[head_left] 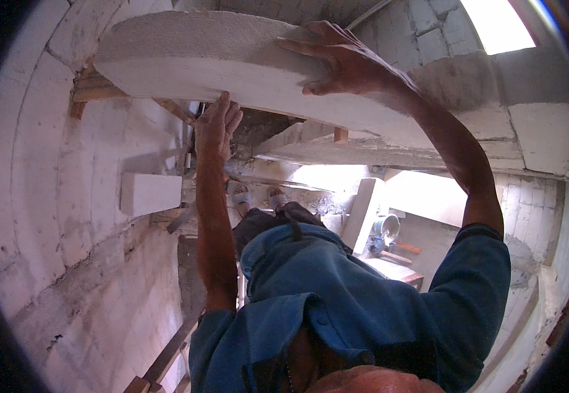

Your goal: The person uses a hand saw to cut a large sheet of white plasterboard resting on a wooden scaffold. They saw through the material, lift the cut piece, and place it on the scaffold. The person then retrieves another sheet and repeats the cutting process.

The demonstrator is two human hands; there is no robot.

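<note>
A long pale block [193, 62], like aerated concrete, stretches across the upper part of the head view, its left end looking rounded through the lens. My right hand [350, 65] lies spread over its upper edge and near face, thumb apart from the fingers. Below the block's near face, my left hand [215, 128] is raised with its index finger up against the lower edge. The other fingers of that hand are half bent and hold nothing that I can see. The block's far side is hidden.
Another pale block [494, 114] continues the row at the right. A wooden support [98, 88] sits beneath the left end. A small white block [151, 194] juts by the left wall. Far below are my feet [242, 194], a leaning pale slab [361, 213] and a bucket [387, 226].
</note>
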